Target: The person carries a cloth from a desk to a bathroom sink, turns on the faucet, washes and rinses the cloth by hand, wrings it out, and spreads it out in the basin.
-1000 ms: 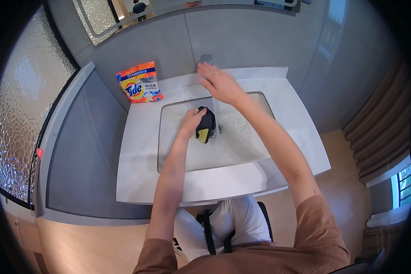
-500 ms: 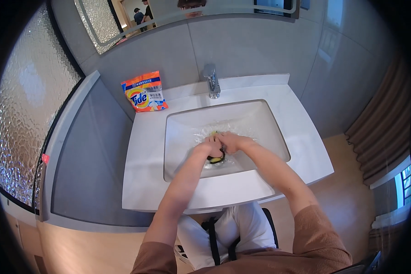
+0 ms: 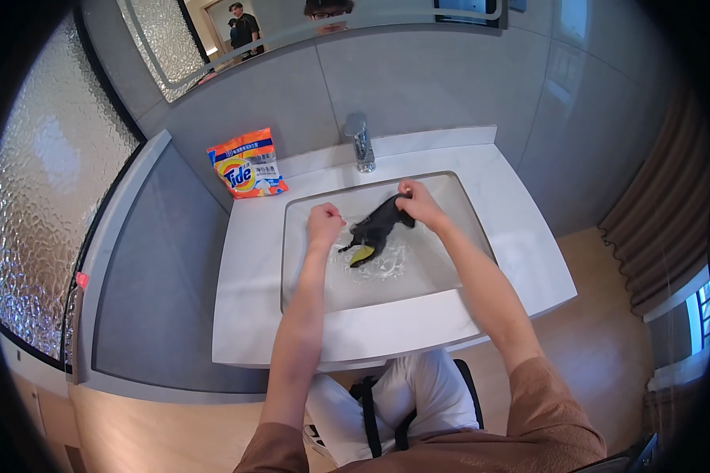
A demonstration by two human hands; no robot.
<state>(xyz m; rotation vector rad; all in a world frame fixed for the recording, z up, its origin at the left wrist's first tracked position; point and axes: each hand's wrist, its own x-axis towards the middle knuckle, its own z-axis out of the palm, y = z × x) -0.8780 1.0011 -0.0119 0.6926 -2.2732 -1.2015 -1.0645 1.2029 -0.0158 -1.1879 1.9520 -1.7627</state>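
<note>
A limp, wet black cloth piece with a yellow-green patch [image 3: 377, 229], perhaps a glove or sock, hangs over the white sink basin [image 3: 308, 280]. My right hand [image 3: 420, 203] pinches its upper end near the back right of the basin. Its lower end, with the yellow-green part, dips into the rippling water. To the left of the cloth, my left hand [image 3: 324, 225] is raised above the basin with its fingers curled closed. A gap shows between this hand and the cloth. Whether anything small is inside the left fingers is hidden.
A chrome faucet [image 3: 362, 143] stands behind the basin. An orange detergent bag [image 3: 248, 164] leans at the back left of the white countertop [image 3: 248, 292]. A mirror [image 3: 284, 31] hangs on the grey wall, reflecting people. A grey partition [image 3: 173, 276] borders the left side.
Both hands have risen from the water and moved apart, left hand leftward, right hand up and right. The black cloth has been lifted and stretched out below the right hand.
</note>
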